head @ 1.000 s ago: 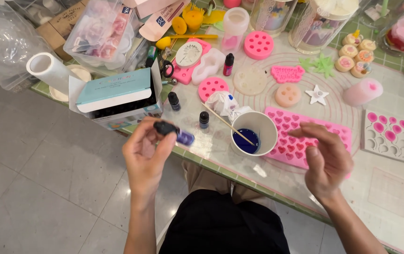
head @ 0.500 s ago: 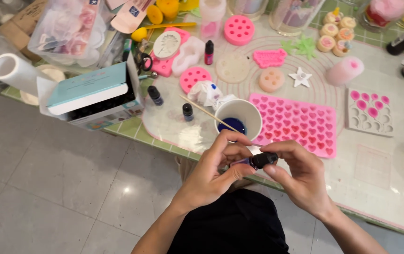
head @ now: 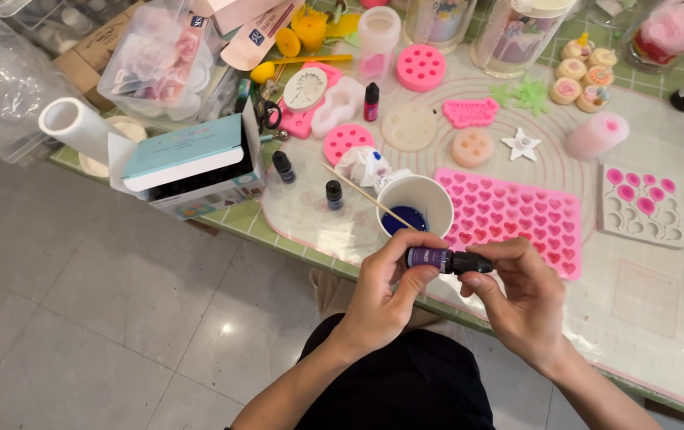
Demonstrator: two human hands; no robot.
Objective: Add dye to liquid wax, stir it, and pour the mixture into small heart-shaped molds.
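A small dark purple dropper bottle (head: 429, 257) lies sideways between both hands, just in front of the table edge. My left hand (head: 386, 291) grips its body. My right hand (head: 517, 291) pinches its black cap (head: 472, 262) with thumb and fingers. Right behind the hands stands a white paper cup (head: 415, 204) with blue liquid and a thin wooden stick (head: 366, 197) leaning out to the left. A pink silicone heart mould (head: 517, 215) lies to the cup's right.
Two more small dark bottles (head: 334, 194) (head: 283, 166) stand left of the cup, near an open teal-lidded box (head: 191, 159). Pink moulds, a white-and-pink mould tray (head: 642, 205), jars and a plastic roll (head: 79, 127) crowd the table. Grey tiled floor lies to the left.
My hands came together from apart. The bottle went from my left hand alone to being held by both, and it now lies level a little higher, with my right fingers on the cap.
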